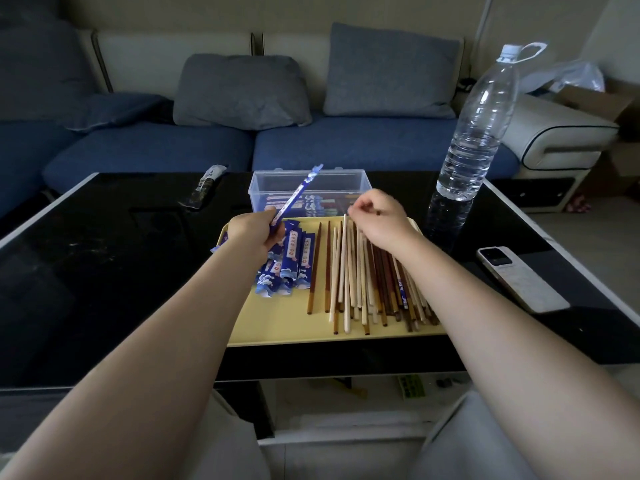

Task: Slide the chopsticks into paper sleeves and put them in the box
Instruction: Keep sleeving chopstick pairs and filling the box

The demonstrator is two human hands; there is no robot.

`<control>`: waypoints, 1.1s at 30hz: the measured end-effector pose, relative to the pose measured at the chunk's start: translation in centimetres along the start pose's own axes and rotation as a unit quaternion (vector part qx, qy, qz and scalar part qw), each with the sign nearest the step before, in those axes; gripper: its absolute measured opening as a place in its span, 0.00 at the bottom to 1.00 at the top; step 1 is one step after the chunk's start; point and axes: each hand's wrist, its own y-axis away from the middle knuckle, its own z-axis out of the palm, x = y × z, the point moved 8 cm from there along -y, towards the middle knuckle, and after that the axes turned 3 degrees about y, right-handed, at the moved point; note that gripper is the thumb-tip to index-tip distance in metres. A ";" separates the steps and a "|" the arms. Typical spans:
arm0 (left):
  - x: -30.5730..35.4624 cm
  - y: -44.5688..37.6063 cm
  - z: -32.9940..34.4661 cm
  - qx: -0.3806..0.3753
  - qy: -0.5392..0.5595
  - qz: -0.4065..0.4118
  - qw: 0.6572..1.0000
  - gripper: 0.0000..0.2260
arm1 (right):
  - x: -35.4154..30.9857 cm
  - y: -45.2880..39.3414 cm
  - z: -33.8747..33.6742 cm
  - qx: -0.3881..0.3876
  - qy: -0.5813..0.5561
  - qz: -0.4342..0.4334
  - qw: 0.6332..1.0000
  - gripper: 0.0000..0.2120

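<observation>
Wide black counter first, carrying a yellow tray with loose chopsticks heaped right and blue paper sleeves stacked left; behind it the clear box already shows sleeved pairs inside. The left hand grips one sleeve, tilted up toward the box. The right hand hovers over the chopstick tips, fingers curled, pinching something thin, I think. Risk: the flimsy sleeve buckles if a tip catches its mouth. Whether that sleeve is filled, I cannot tell; the right fingertips are hidden too.
</observation>
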 end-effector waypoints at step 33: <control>1.5 3.5 5.7 -0.022 -0.612 0.396 0.684 0.12 | 3.5 0.1 -4.3 0.200 -0.300 0.160 0.919 0.10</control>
